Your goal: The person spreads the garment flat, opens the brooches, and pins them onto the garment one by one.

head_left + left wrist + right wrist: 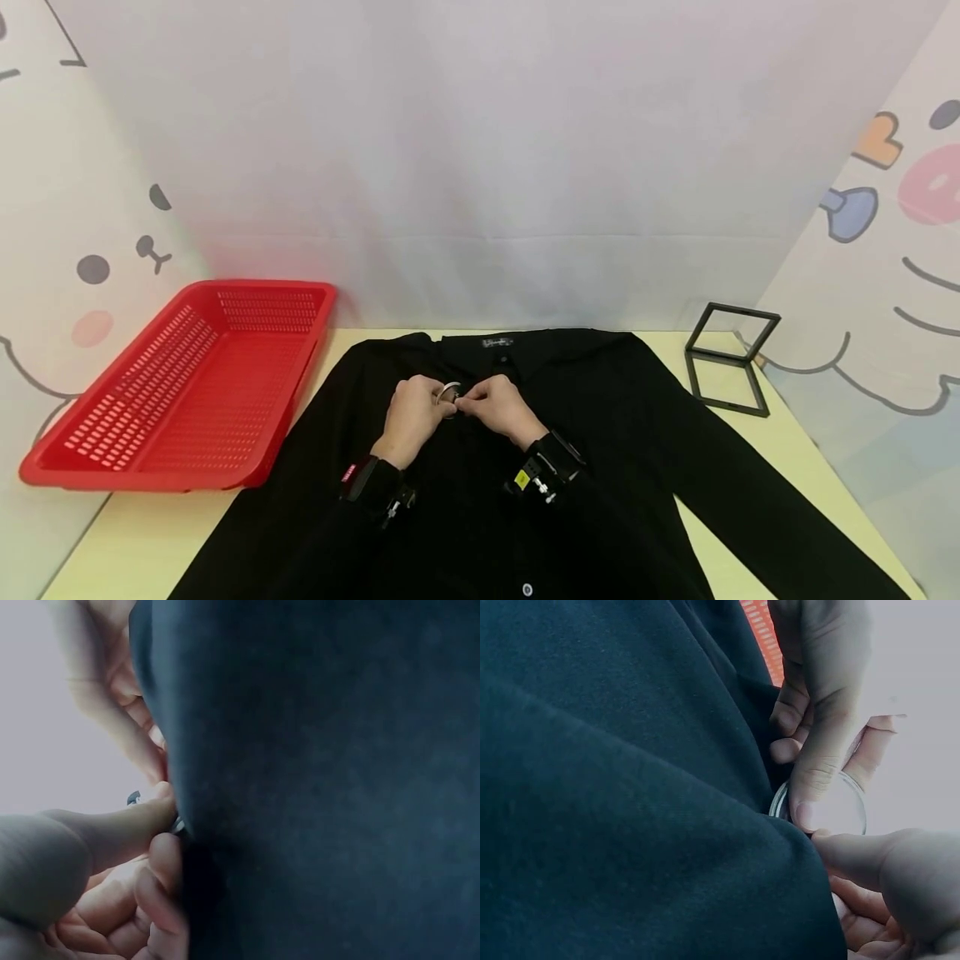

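Note:
A black button-up shirt (600,417) lies spread out, its collar toward the back. Near the collar, my left hand (412,417) pinches a round silver-rimmed disc (448,387), which looks like a badge. The right wrist view shows the thumb across the disc (847,810), whose rim meets a raised fold of cloth. My right hand (504,408) pinches the fold's edge right beside it, and the fingertips of both hands nearly meet. In the left wrist view, a glint of metal shows between the left thumb and finger; the disc's back is hidden.
A red plastic basket (202,433) stands at the left, close to the shirt's sleeve. At the back right is a black hinged double frame (726,358), standing open on the pale yellow table (832,492). A white curtain (487,167) hangs behind the table.

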A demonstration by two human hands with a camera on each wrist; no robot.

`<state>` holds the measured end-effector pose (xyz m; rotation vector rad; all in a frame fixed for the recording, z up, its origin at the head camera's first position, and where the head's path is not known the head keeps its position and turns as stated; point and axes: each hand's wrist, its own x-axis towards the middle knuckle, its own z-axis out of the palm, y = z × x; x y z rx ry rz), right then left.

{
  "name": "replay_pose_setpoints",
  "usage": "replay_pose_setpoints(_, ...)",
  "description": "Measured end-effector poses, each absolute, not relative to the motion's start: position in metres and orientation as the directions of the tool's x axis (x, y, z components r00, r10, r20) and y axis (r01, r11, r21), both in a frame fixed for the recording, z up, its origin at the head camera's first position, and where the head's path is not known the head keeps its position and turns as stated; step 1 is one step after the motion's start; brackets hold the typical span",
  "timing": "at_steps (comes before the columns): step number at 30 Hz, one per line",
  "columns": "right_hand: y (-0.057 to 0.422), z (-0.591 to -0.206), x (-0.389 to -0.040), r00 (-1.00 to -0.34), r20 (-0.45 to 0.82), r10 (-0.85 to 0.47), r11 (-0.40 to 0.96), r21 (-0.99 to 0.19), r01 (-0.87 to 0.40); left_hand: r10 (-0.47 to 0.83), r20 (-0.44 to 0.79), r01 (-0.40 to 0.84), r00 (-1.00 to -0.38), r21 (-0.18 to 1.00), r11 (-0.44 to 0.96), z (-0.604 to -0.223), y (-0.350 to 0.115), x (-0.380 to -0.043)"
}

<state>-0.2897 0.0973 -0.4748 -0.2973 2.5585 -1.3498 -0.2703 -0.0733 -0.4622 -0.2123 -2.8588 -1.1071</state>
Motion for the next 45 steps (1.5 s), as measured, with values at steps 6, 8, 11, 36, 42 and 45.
replay_pose_setpoints(6, 0.097, -0.475, -0.291, -0.955, -0.101, -0.278, 0.558, -0.827, -0.074, 0.113, 0.109, 0.157, -0.988, 0.667, 0.728, -0.461, -0.073, -0.269)
replay_pose_setpoints(8, 0.097, -0.475, -0.291, -0.955, -0.103, -0.277, 0.562, -0.824, -0.074, 0.111, 0.103, 0.152, -0.988, 0.671, 0.726, -0.461, -0.073, -0.269)
replay_pose_setpoints(11, 0.097, -0.475, -0.291, -0.956, -0.112, -0.27, 0.569, -0.82, -0.064, 0.108, 0.1, 0.147, -0.989, 0.67, 0.727, -0.461, -0.072, -0.268)
replay_pose_setpoints(36, 0.096, -0.473, -0.292, -0.941, -0.11, -0.319, 0.556, -0.826, -0.092, 0.105, 0.122, 0.158, -0.987, 0.629, 0.761, -0.463, -0.078, -0.266)
replay_pose_setpoints(42, 0.103, -0.469, -0.295, -0.933, -0.117, -0.34, 0.642, -0.754, -0.139, 0.066, 0.064, 0.092, -0.996, 0.629, 0.772, -0.464, -0.077, -0.267)
replay_pose_setpoints(45, 0.109, -0.464, -0.294, -0.92, -0.132, -0.368, 0.709, -0.68, -0.186, 0.061, 0.065, 0.088, -0.996, 0.64, 0.764, -0.463, -0.076, -0.268)
